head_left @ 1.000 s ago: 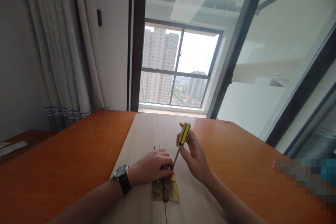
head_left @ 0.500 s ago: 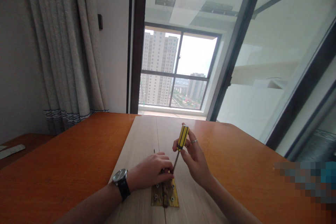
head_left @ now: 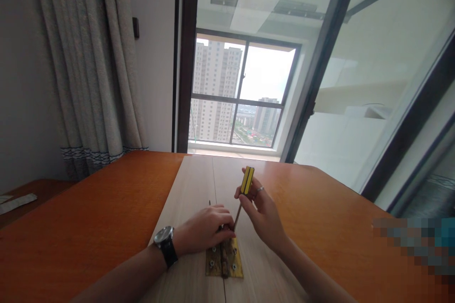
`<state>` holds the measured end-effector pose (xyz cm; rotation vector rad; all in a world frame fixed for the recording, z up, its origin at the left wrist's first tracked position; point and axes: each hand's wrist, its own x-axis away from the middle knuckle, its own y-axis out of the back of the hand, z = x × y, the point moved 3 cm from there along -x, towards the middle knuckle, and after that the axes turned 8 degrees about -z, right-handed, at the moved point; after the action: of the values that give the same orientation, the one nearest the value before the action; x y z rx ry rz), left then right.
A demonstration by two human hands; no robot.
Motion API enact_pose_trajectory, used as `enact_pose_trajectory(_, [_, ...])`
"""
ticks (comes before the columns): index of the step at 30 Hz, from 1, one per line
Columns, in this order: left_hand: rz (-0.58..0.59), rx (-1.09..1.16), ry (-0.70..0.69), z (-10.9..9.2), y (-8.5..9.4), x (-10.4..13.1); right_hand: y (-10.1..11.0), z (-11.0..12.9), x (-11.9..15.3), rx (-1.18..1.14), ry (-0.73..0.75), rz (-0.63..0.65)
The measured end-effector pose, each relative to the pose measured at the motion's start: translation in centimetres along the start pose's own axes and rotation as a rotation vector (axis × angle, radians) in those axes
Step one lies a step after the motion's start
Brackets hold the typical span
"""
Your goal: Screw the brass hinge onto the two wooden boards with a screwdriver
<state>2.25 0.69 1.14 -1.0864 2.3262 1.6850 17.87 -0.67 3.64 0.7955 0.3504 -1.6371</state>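
Over the seam between two pale boards (head_left: 190,187) lies a hinge (head_left: 224,261), a screwdriver (head_left: 248,180) leaning above it.
The right hand (head_left: 266,213), with a ring (head_left: 260,189) on one finger, grasps the screwdriver by its yellow-and-black handle, the shaft slanting down to the left hand's fingertips; its tip is hidden. The left hand (head_left: 211,223), a watch (head_left: 164,235) at its wrist, bends over the hinge's far end, and whether it grips anything I cannot tell. Four screws (head_left: 233,266) show in the hinge's near part, and the boards rest on an orange-brown tabletop (head_left: 117,208).
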Motion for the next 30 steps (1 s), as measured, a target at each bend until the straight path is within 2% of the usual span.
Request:
enact_pose_trajectory(9, [-0.075,0.033,0.064,0.1,0.2,0.1,0.4,0.7,-0.2,-0.187,-0.056,-0.13])
enact_pose_trajectory(14, [-0.19,0.006,0.1,0.8,0.9,0.1,0.8,0.8,-0.6,-0.223,-0.099,-0.249])
enact_pose_trajectory(19, [-0.335,-0.039,0.139,2.3,1.6,0.2,1.4,0.5,-1.3,-0.23,-0.102,-0.338])
enact_pose_trajectory(25, [-0.418,-0.166,0.238,4.6,2.8,0.5,1.4,0.5,-1.4,-0.215,-0.11,-0.326])
enact_pose_trajectory(28, [-0.401,-0.272,0.295,5.2,3.3,0.7,1.2,0.5,-1.3,-0.207,-0.104,-0.3])
enact_pose_trajectory(30, [-0.349,-0.326,0.32,5.4,3.3,0.8,1.0,0.5,-1.2,-0.2,-0.099,-0.283])
